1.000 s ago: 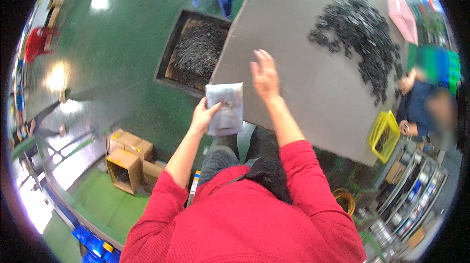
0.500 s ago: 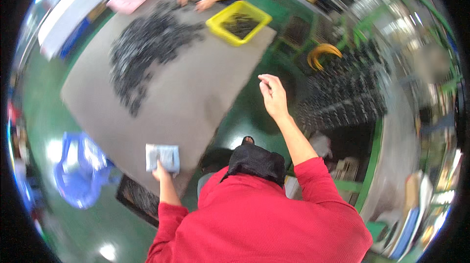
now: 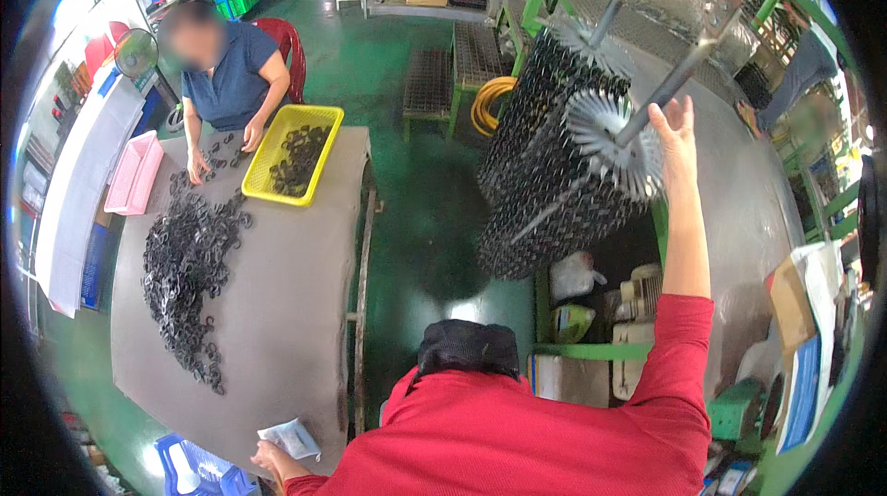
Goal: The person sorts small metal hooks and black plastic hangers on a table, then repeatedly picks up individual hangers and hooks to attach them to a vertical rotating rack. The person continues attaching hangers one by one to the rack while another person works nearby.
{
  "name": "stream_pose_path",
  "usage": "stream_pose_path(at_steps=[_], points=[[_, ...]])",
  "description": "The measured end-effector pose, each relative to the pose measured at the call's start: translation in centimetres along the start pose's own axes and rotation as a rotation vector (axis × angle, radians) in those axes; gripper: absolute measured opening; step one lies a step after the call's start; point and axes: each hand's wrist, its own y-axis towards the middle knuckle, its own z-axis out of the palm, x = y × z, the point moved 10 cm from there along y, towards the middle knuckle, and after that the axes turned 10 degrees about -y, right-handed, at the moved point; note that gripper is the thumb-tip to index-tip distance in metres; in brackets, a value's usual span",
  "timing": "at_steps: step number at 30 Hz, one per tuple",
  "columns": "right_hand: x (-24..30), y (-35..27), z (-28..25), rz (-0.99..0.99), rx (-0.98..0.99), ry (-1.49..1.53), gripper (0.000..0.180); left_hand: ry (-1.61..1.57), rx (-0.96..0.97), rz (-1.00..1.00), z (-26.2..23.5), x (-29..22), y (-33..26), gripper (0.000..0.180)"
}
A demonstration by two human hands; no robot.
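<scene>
My left hand (image 3: 271,460) is at the near end of the grey table, its fingers closed on the edge of a small white and pale-blue packet (image 3: 294,439). My right arm reaches far out to the right. Its hand (image 3: 677,138) is raised with fingers spread, close to a metal rod (image 3: 667,90); whether it touches the rod I cannot tell. Around that rod sits a spoked metal disc (image 3: 614,143). Below and left of the disc hang dense rows of small black pieces (image 3: 545,173).
On the grey table (image 3: 286,311) lie a heap of black hook-like pieces (image 3: 185,274), a yellow basket (image 3: 323,159) and a pink tray (image 3: 135,175). A seated co-worker (image 3: 231,80) handles pieces at the far end. A blue plastic stool (image 3: 199,473) stands near left; a green frame (image 3: 591,349) runs at right.
My view has swung right. My right hand has gone from above the floor beside the table to the metal rod. My left hand stays with the packet at the table's near end.
</scene>
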Motion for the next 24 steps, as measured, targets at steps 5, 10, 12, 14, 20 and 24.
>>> stream_pose_path(at_steps=[5, 10, 12, 14, 20, 24], points=[[-1.0, 4.4, 4.7, 0.004, 0.111, 0.302, 0.028, -0.086, -0.165, 0.135, 2.2, -5.9, -2.8, 0.062], [-0.2, 4.8, 4.3, 0.078, 0.011, 0.347, 0.015, -0.257, 0.113, 0.229, 7.0, -13.1, -11.3, 0.051], [0.2, 4.7, 4.3, 0.086, 0.048, 0.384, 0.015, -0.274, 0.071, 0.41, 6.3, -16.2, -12.5, 0.048], [1.3, 4.8, 3.2, 0.072, 0.041, 0.385, 0.016, -0.321, 0.056, 0.546, 5.2, -18.5, -14.1, 0.046], [2.6, 6.2, -0.9, 0.045, 0.003, 0.33, 0.023, -0.47, 0.195, 1.1, 2.2, -23.3, -28.2, 0.043], [-1.0, 5.6, -3.6, 0.136, -0.022, 0.374, 0.02, -0.336, 1.222, 1.037, 2.9, -21.8, -48.6, 0.017]])
